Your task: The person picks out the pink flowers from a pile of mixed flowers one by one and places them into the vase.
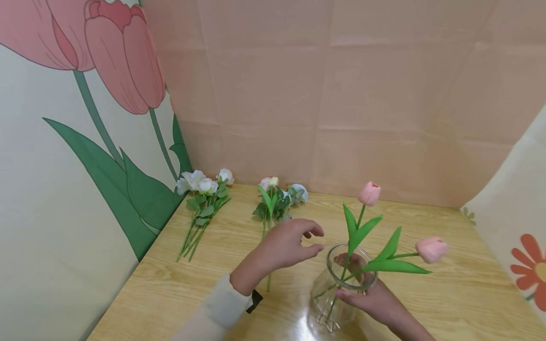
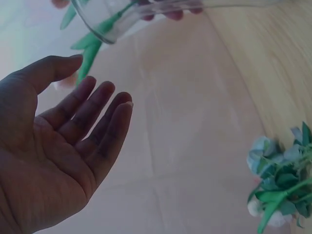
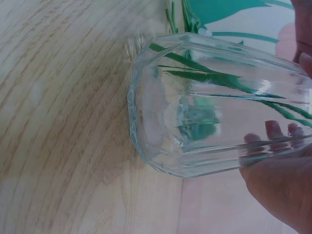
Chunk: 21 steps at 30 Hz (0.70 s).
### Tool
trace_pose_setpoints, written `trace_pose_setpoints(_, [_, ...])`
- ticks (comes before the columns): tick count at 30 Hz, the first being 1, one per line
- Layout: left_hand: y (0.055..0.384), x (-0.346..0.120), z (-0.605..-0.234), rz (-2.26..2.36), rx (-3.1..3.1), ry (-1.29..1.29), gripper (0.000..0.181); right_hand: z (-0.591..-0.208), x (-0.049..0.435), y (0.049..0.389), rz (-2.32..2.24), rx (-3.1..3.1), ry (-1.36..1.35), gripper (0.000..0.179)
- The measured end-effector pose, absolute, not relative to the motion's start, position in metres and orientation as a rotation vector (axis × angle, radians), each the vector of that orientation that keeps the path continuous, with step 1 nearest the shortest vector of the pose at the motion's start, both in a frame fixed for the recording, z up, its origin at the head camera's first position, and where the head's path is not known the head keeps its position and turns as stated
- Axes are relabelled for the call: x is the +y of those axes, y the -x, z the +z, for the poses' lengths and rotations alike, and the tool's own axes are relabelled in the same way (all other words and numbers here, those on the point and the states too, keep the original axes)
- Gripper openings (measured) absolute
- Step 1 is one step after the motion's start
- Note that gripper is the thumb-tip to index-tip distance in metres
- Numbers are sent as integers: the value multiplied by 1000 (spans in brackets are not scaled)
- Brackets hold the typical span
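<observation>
A clear glass vase [image 1: 317,289] with a faceted base stands on the table, and my right hand [image 1: 379,303] grips it near the rim. In the right wrist view the fingers of that hand [image 3: 278,180] show behind the glass [image 3: 214,97]. Two pink tulips lean in the vase: one tulip [image 1: 369,194] stands fairly upright, the other tulip [image 1: 431,249] tilts far to the right. Their green stems [image 3: 195,73] cross inside the glass. Left of the rim hovers my left hand [image 1: 286,244], fingers loosely bent and palm bare in the left wrist view.
White flowers [image 1: 206,186] with long stems lie at the table's back left. Nearer the middle is a bunch with blue flowers [image 1: 298,193] and a pale tulip [image 1: 268,183], partly behind my left hand. A pink backdrop [image 1: 362,94] rises behind the wooden table [image 1: 149,293].
</observation>
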<state>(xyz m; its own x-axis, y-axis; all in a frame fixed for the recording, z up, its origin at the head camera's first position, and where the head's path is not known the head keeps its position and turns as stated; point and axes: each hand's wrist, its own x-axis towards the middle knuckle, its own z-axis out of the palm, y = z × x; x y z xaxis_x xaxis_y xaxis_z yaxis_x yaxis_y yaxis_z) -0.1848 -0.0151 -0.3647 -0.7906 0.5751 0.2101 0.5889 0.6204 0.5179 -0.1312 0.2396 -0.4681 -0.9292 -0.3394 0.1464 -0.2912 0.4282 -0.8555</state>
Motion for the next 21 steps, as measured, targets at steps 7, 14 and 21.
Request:
trace_pose_setpoints(7, [195,-35,-380,-954,-2835,800,23,-468,239,130,-1556,2614,547,74])
trace_pose_setpoints(14, [203,-53,-391,-979,-2853,677,20,-470,239,130,-1570,2608,579,73])
trace_pose_setpoints(21, [207,-68,-398,-1001,-2858,582,21,-469,240,130,-1577,2609,621,73])
